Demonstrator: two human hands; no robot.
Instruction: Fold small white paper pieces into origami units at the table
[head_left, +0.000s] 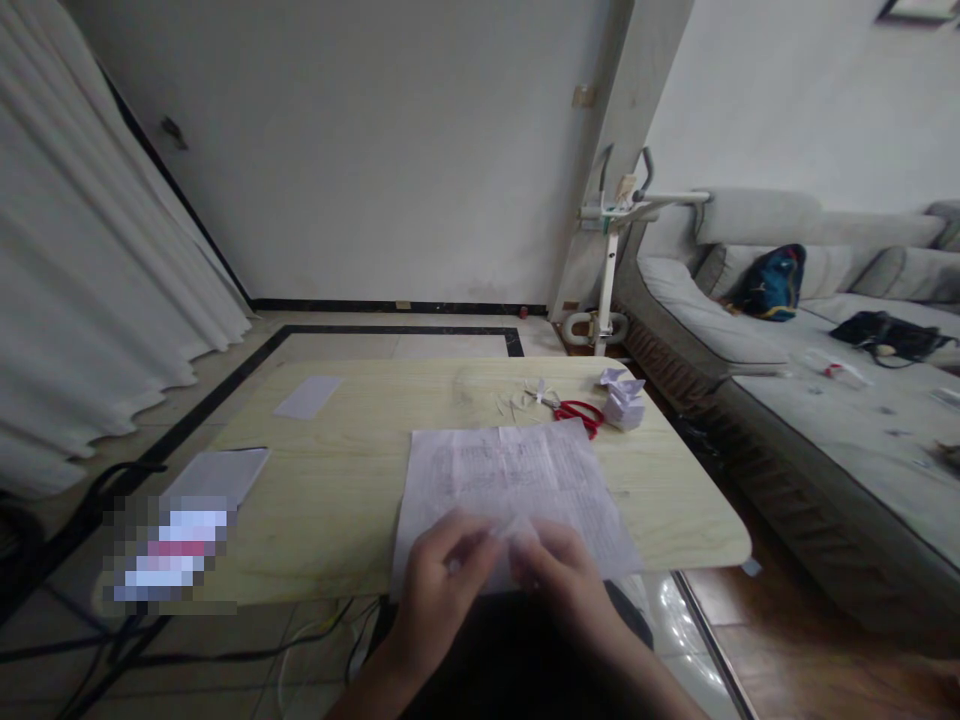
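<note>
My left hand (pixel 451 558) and my right hand (pixel 553 562) meet over the near edge of the table. Between their fingertips is a small piece of white paper (pixel 516 527), pinched from both sides and blurred by motion. Under the hands lies a large printed sheet (pixel 502 465) with fold creases, its lower edge at the table's front. Just past its far right corner rest red-handled scissors (pixel 581 411), with thin paper strips (pixel 510 405) scattered by the blades. Folded white paper pieces (pixel 624 400) are piled to the right of the scissors.
The pale wooden table (pixel 345 500) also carries a small white sheet (pixel 309 397), a stack of paper (pixel 217 478) and a blurred-out bright screen (pixel 176 550) on the left. A grey sofa (pixel 750 340) stands along the right, with exercise equipment (pixel 609 260) behind the table.
</note>
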